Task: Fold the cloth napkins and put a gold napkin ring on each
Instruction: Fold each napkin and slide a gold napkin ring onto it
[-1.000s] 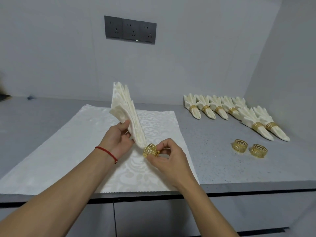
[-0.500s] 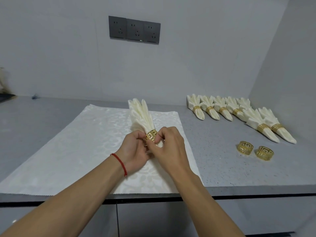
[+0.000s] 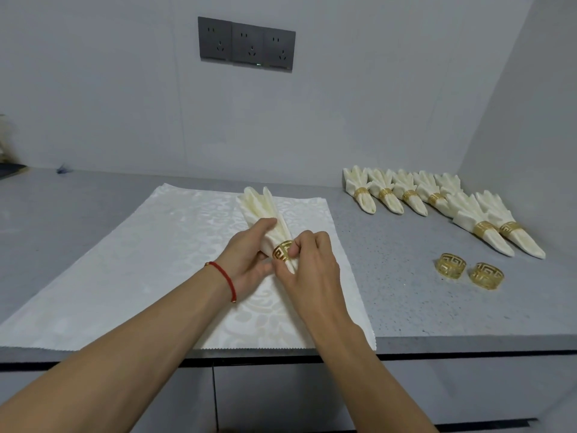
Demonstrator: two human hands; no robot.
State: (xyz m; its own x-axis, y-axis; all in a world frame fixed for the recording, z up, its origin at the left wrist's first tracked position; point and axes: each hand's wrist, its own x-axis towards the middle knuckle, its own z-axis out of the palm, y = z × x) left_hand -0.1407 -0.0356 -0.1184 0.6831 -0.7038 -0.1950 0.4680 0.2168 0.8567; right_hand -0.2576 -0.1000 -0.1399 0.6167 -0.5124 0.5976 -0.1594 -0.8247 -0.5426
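A cream pleated napkin (image 3: 261, 207) lies pointing away from me on a flat white napkin (image 3: 131, 260) spread over the grey counter. A gold napkin ring (image 3: 282, 250) sits around its narrow near end. My left hand (image 3: 248, 257) grips the folded napkin just behind the ring, thumb on top. My right hand (image 3: 309, 264) pinches the ring from the right side. The napkin's near tip is hidden under my fingers.
Several ringed napkins (image 3: 415, 195) lie in a row at the back right, near the side wall. Two loose gold rings (image 3: 450, 265) (image 3: 486, 275) rest on the counter (image 3: 406, 301) in front of them. The counter's front edge runs below my wrists. Wall sockets (image 3: 246, 43) sit above.
The pleated napkin came down from upright to lying on the flat cloth. The ring has moved from its tip further up the folds, both hands closing around it.
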